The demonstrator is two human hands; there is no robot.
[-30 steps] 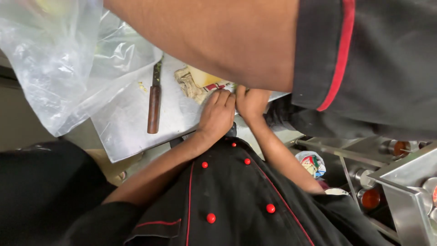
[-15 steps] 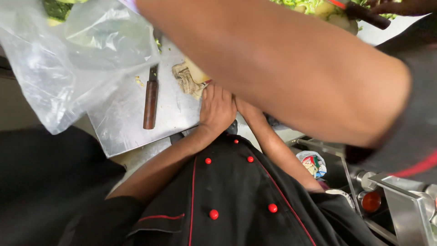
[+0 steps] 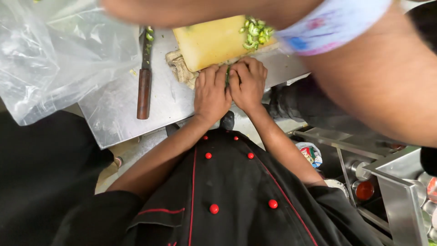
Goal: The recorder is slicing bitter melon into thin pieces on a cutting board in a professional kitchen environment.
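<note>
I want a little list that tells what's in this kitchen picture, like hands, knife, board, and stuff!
left hand: on the metal table, pressed beside the right hand
right hand: on the table edge, a thin green vegetable between the two hands
cutting board: yellow, with chopped green pieces on top
knife: lying flat, brown handle, nobody holding it
plastic bag: clear, at the left
other person's arm: blurred, across the top

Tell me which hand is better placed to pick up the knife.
Probably left. The wooden-handled knife lies on the steel table on the outer side of the left hand, handle toward the person; the right hand would have to cross over. Both hands flank a green chilli.
</note>
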